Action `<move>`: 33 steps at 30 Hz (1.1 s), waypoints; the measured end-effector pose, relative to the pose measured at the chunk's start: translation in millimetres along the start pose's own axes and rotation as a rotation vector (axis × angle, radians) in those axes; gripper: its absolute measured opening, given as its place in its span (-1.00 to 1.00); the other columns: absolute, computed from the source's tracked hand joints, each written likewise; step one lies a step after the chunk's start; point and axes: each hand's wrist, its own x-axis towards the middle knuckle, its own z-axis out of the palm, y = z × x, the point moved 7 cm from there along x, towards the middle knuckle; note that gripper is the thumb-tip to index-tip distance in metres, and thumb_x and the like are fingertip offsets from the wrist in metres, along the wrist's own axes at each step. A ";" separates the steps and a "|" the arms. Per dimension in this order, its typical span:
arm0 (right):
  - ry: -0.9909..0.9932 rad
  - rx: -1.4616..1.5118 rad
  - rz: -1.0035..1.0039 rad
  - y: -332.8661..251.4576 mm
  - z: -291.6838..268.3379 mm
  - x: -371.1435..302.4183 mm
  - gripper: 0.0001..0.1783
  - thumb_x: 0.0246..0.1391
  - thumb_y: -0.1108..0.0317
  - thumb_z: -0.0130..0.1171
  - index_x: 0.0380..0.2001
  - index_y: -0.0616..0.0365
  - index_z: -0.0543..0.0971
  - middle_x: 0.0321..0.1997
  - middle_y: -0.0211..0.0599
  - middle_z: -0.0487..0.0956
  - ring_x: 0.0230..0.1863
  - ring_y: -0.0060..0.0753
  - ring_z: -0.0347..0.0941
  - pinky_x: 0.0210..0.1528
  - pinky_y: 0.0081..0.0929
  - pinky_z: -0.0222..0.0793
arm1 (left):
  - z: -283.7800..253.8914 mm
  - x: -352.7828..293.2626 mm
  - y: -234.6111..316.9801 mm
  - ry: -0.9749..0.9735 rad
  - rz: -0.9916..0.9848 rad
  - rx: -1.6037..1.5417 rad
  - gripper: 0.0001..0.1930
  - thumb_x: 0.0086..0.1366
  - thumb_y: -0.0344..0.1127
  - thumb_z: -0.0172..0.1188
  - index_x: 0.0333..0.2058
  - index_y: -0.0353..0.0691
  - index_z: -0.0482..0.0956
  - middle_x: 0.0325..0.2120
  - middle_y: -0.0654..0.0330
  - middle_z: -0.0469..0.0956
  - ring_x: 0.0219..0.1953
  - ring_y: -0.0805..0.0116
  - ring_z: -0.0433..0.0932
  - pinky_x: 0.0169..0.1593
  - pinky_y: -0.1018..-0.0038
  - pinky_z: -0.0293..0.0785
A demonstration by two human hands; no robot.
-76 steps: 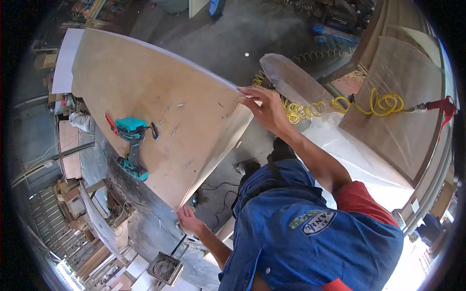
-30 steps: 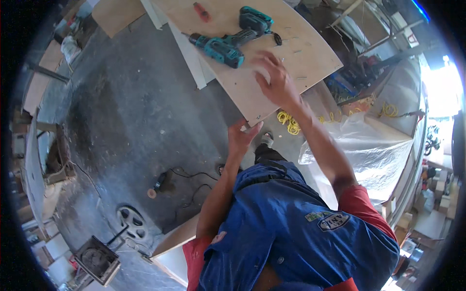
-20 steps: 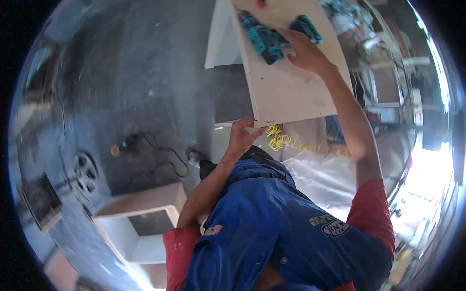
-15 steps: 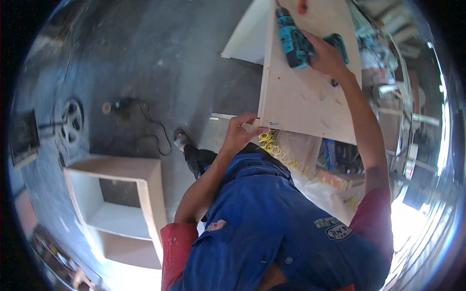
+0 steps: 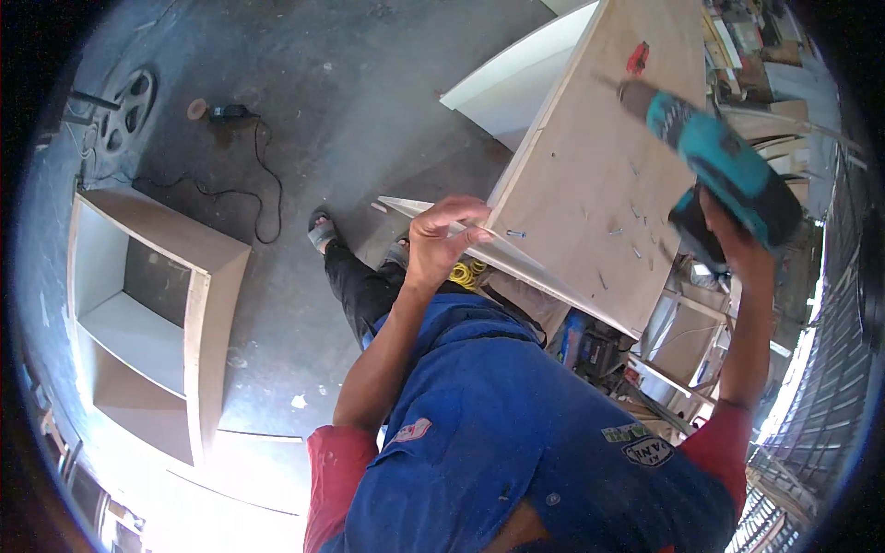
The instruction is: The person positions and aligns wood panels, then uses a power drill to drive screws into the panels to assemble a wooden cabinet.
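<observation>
The cordless drill (image 5: 705,152) is held raised above the right-hand edge of the wooden panel (image 5: 590,138), its handle enclosed by the right hand (image 5: 740,241), whose fingers are closed around it though partly hidden. The drill's long axis is slanted across the view, with the blurred bit aimed toward the far left and the rear end turned toward the near right. From that bit, the panel's near-left corner is found to the left and closer to the body. This corner is pinched between the thumb and fingers of the left hand (image 5: 433,241), and just beside those fingertips a screw (image 5: 516,233) is seen lying crosswise on the panel. The left hand is thus much nearer to this screw, while the drill is placed well apart from it. More screws (image 5: 636,211) are scattered near the right edge, and a red object (image 5: 638,58) is seen farther off. On the blue overalls (image 5: 461,405), an oval lettered badge (image 5: 647,452), a green-and-white patch (image 5: 627,432) and a small red-and-white patch (image 5: 411,430) are carried; the drill's pale marking is too blurred to be read.
</observation>
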 end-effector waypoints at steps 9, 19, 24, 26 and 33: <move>-0.391 0.142 -0.138 -31.9 29.1 -87.8 -0.55 0.12 0.40 0.46 0.08 0.14 0.61 -0.06 -0.31 0.71 -0.11 -0.47 0.66 -0.04 -0.46 0.58 | 3.7 -9.0 -5.9 0.084 0.037 -0.085 -0.68 0.05 -0.55 0.51 -0.17 -0.16 0.80 -0.18 0.16 0.67 -0.10 0.33 0.62 -0.01 0.42 0.53; -0.627 0.088 -0.013 -13.7 33.5 -91.8 -0.49 0.22 0.30 0.37 0.23 -0.08 0.55 0.25 -0.34 0.60 0.29 -0.31 0.50 0.44 -0.16 0.26 | 3.9 -5.9 -9.0 0.106 0.009 -0.143 -0.71 0.08 -0.50 0.51 -0.18 -0.13 0.81 -0.20 0.18 0.66 -0.13 0.37 0.59 0.00 0.45 0.50; -0.729 0.038 -0.051 -1.2 39.5 -91.7 -0.44 0.25 0.16 0.35 0.28 -0.11 0.49 0.38 -0.37 0.48 0.44 -0.35 0.32 0.54 -0.07 0.09 | 4.5 -5.2 -6.4 0.109 0.014 -0.118 -0.71 0.08 -0.51 0.50 -0.17 -0.15 0.81 -0.18 0.16 0.67 -0.13 0.38 0.60 0.00 0.46 0.51; -0.704 0.276 0.105 8.4 38.1 -92.8 -0.44 0.27 0.16 0.33 0.31 -0.13 0.47 0.42 -0.39 0.44 0.48 -0.36 0.27 0.56 -0.06 0.04 | 4.9 -5.1 -6.7 0.107 0.005 -0.120 -0.72 0.09 -0.51 0.50 -0.17 -0.16 0.81 -0.18 0.15 0.67 -0.13 0.38 0.60 0.00 0.46 0.51; -0.731 0.159 0.046 4.6 33.1 -92.6 -0.44 0.29 0.19 0.31 0.32 -0.12 0.46 0.44 -0.38 0.42 0.46 -0.40 0.28 0.55 -0.14 0.09 | 5.1 -5.0 -9.9 0.103 0.008 -0.151 -0.73 0.09 -0.50 0.50 -0.18 -0.19 0.81 -0.19 0.14 0.67 -0.12 0.36 0.60 0.03 0.44 0.49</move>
